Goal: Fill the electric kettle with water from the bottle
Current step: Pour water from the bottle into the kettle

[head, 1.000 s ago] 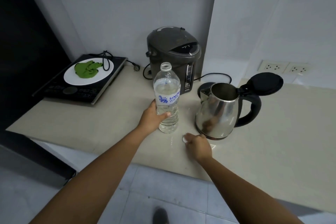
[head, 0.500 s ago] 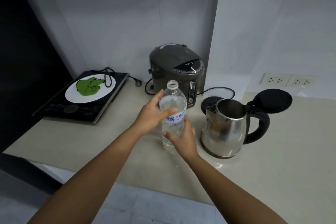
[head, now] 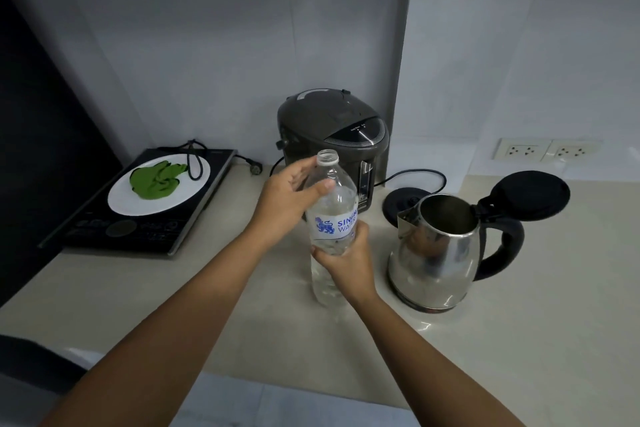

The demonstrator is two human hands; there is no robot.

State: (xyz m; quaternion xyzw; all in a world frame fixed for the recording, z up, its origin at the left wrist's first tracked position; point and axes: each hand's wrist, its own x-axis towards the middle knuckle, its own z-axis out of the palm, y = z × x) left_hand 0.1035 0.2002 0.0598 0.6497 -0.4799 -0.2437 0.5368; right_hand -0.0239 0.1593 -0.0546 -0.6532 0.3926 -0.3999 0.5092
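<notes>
Since a second ago my right hand (head: 348,263) has left the counter (head: 519,340) and closed around the lower half of the bottle (head: 334,218), while my left hand (head: 287,201) has slid up to its shoulder, fingers curled loosely around it. From the head camera the bottle stands upright and uncapped just left of the kettle (head: 436,253), whose lid (head: 530,196) is flipped open. No water is poured yet, I judge; lifting, tipping and filling are all left.
</notes>
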